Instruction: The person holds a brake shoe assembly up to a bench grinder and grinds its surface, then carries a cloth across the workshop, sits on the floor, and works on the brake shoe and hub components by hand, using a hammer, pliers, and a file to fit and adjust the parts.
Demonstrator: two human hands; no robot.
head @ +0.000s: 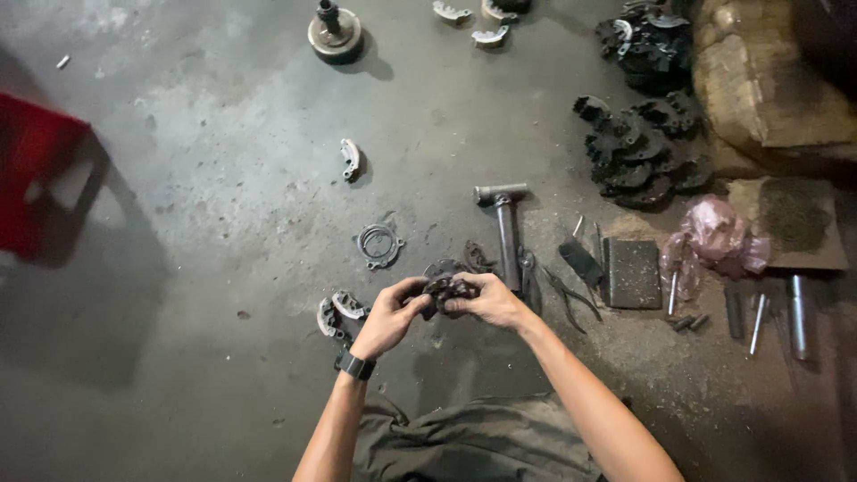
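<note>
Both hands meet over the concrete floor [223, 178]: the left hand [390, 317] and right hand [489, 301] each have their fingers clenched around one small dark metal part [444, 288] between them. A hammer [505, 234] lies just beyond, pliers [571, 299] to its right.

I can't make out the small dark part [444, 290]; my hands cover most of it. At nine o'clock the red stool [36, 183] is blurred and cut by the edge. At one o'clock the brown sack [759, 89] runs off the frame, and the heap of dark parts [638, 147] is too murky to separate.
</note>
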